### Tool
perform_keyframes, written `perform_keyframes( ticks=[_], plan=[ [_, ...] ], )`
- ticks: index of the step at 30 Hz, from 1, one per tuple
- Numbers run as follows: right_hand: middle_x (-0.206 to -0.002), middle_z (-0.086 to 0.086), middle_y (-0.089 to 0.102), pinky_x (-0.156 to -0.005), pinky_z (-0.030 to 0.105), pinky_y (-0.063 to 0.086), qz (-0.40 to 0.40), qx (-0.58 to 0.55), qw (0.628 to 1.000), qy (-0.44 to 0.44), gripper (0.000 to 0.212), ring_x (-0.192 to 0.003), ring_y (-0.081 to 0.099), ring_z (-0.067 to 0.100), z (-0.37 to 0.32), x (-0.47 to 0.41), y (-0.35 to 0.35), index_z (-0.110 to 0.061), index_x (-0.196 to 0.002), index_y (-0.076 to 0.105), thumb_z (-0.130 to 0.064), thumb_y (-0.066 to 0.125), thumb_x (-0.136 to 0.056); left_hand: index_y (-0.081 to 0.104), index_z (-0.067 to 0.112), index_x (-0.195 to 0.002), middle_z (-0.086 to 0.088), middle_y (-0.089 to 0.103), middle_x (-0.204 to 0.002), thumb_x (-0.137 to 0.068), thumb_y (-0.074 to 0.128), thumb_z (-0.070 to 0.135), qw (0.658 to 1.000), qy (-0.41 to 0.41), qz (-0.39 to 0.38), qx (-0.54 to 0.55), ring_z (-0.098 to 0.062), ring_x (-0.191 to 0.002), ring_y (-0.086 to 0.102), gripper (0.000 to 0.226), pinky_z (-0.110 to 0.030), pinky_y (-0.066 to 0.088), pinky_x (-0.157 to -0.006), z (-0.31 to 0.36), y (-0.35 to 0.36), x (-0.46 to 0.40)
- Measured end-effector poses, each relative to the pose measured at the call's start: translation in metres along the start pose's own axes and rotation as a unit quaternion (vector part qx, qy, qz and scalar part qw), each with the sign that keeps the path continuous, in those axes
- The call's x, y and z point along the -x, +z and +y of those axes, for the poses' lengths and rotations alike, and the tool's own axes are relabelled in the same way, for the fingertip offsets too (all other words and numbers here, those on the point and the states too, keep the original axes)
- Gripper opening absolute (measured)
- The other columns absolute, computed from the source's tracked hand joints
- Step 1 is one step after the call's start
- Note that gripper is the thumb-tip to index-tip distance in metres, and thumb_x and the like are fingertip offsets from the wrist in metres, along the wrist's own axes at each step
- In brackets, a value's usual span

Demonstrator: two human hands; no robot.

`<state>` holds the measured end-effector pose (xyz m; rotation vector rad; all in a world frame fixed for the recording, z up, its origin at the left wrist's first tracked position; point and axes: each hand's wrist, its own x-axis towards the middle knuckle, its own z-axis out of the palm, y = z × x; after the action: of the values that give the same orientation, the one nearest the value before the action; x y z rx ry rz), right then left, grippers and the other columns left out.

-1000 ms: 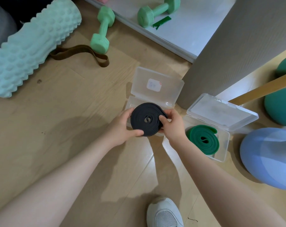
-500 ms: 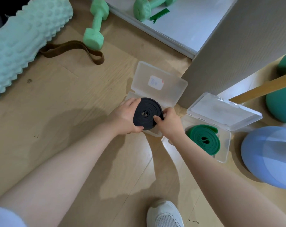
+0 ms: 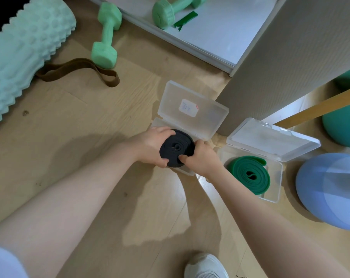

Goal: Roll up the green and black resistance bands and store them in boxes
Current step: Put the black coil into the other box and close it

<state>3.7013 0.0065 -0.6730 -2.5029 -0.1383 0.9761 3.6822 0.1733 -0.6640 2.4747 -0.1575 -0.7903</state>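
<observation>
The rolled black resistance band [image 3: 177, 147] lies flat in the tray of the left clear plastic box [image 3: 192, 113], whose lid stands open behind it. My left hand [image 3: 150, 146] grips the roll's left side and my right hand [image 3: 202, 158] grips its right side, thumb on top. To the right, the rolled green resistance band [image 3: 250, 174] rests in the second clear box [image 3: 274, 141], lid open, its outer end loose.
A mint foam roller [image 3: 23, 57] with a brown strap [image 3: 75, 72] lies far left. A green dumbbell [image 3: 106, 39] sits beyond it. A grey panel [image 3: 280, 57] rises behind the boxes. A blue ball [image 3: 330, 189] is at right. My white shoe [image 3: 205, 266] is below.
Both hands have lowered the black roll from above the box down into its tray, tilting it flat. The green band has not moved.
</observation>
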Motion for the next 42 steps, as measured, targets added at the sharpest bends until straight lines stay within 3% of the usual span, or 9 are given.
perform_keyframes(
  ticks=[5, 13, 17, 23, 27, 30, 34, 38, 42],
  plan=[
    [-0.098, 0.009, 0.054, -0.053, 0.024, 0.036, -0.020, -0.040, 0.999, -0.017, 0.033, -0.087, 0.053, 0.024, 0.001, -0.003, -0.008, -0.007, -0.107, 0.046, -0.013, 0.061, -0.078, 0.027, 0.019, -0.141, 0.006, 0.028, -0.146, -0.071, 0.070, 0.027, 1.000, 0.009, -0.012, -0.006, -0.014, -0.134, 0.026, 0.083, -0.031, 0.031, -0.108, -0.004, -0.003, -0.007],
    [-0.124, 0.013, 0.057, -0.090, 0.043, 0.048, -0.050, 0.098, 0.984, -0.139, 0.067, -0.109, 0.055, 0.031, 0.023, 0.002, -0.021, -0.023, -0.141, 0.027, -0.008, 0.056, -0.083, 0.038, 0.017, -0.133, 0.000, 0.024, -0.152, -0.081, 0.064, 0.030, 0.998, 0.041, 0.016, -0.048, -0.017, -0.137, 0.026, 0.060, -0.031, 0.030, -0.106, -0.017, 0.001, -0.002],
    [-0.115, 0.010, 0.062, -0.078, 0.043, 0.052, -0.016, 0.078, 0.988, -0.135, 0.047, -0.078, 0.058, 0.025, 0.034, 0.005, -0.013, -0.025, -0.130, 0.039, -0.017, 0.058, -0.088, 0.059, 0.006, -0.097, -0.010, 0.064, -0.098, -0.068, 0.067, 0.046, 0.966, 0.079, 0.193, -0.154, -0.031, -0.082, 0.064, 0.050, -0.037, 0.046, -0.075, -0.029, 0.018, 0.010],
    [-0.088, 0.006, 0.057, -0.057, 0.031, 0.041, 0.030, 0.138, 0.978, -0.154, 0.047, -0.073, 0.055, 0.026, 0.033, 0.008, 0.001, -0.028, -0.137, 0.028, -0.023, 0.048, -0.095, 0.058, 0.003, -0.086, -0.005, 0.061, -0.062, -0.069, 0.068, 0.046, 0.938, 0.025, 0.280, -0.205, -0.024, -0.047, 0.055, 0.047, -0.034, 0.050, -0.067, -0.032, 0.039, 0.013],
    [-0.108, 0.008, 0.058, -0.057, 0.030, 0.038, 0.038, 0.164, 0.970, -0.176, 0.039, -0.078, 0.057, 0.027, 0.035, 0.010, 0.007, -0.030, -0.135, 0.030, -0.023, 0.039, -0.098, 0.058, 0.001, -0.082, 0.004, 0.035, -0.037, -0.068, 0.072, 0.040, 0.943, 0.030, 0.255, -0.211, -0.019, -0.032, 0.039, 0.044, -0.024, 0.043, -0.053, -0.030, 0.042, 0.013],
    [-0.110, 0.008, 0.058, -0.060, 0.029, 0.036, 0.034, 0.158, 0.970, -0.181, 0.031, -0.080, 0.056, 0.026, 0.036, 0.014, 0.008, -0.025, -0.129, 0.036, -0.025, 0.040, -0.098, 0.046, 0.008, -0.072, 0.007, 0.020, -0.042, -0.080, 0.056, 0.041, 0.950, 0.020, 0.219, -0.221, -0.017, -0.048, 0.046, 0.035, -0.018, 0.021, -0.042, -0.020, 0.043, 0.023],
    [-0.110, 0.005, 0.057, -0.060, 0.029, 0.035, 0.041, 0.228, 0.955, -0.183, 0.031, -0.085, 0.058, 0.026, 0.032, 0.024, 0.007, -0.025, -0.129, 0.037, -0.029, 0.038, -0.099, 0.038, 0.011, -0.063, 0.009, 0.011, -0.039, -0.078, 0.070, 0.024, 0.960, 0.043, 0.215, -0.174, -0.015, -0.037, 0.020, 0.038, -0.028, 0.049, -0.053, -0.012, 0.061, 0.037],
    [-0.092, 0.007, 0.058, -0.055, 0.031, 0.038, 0.042, 0.307, 0.935, -0.171, 0.026, -0.075, 0.058, 0.030, 0.020, 0.025, 0.011, -0.019, -0.123, 0.039, -0.028, 0.039, -0.099, 0.046, 0.011, -0.054, 0.007, 0.030, -0.031, -0.061, 0.084, 0.022, 0.954, 0.016, 0.204, -0.219, -0.016, -0.027, 0.028, 0.040, -0.015, -0.003, -0.049, -0.011, 0.058, 0.039],
    [-0.092, 0.012, 0.056, -0.062, 0.037, 0.045, 0.013, 0.288, 0.942, -0.174, 0.025, -0.074, 0.056, 0.031, 0.014, 0.028, 0.016, -0.011, -0.121, 0.039, -0.022, 0.039, -0.099, 0.060, 0.006, -0.068, 0.000, 0.052, -0.041, -0.066, 0.083, 0.020, 0.958, 0.011, 0.234, -0.165, -0.019, -0.030, 0.037, 0.027, -0.020, 0.022, -0.031, -0.024, 0.071, 0.044]
  ],
)
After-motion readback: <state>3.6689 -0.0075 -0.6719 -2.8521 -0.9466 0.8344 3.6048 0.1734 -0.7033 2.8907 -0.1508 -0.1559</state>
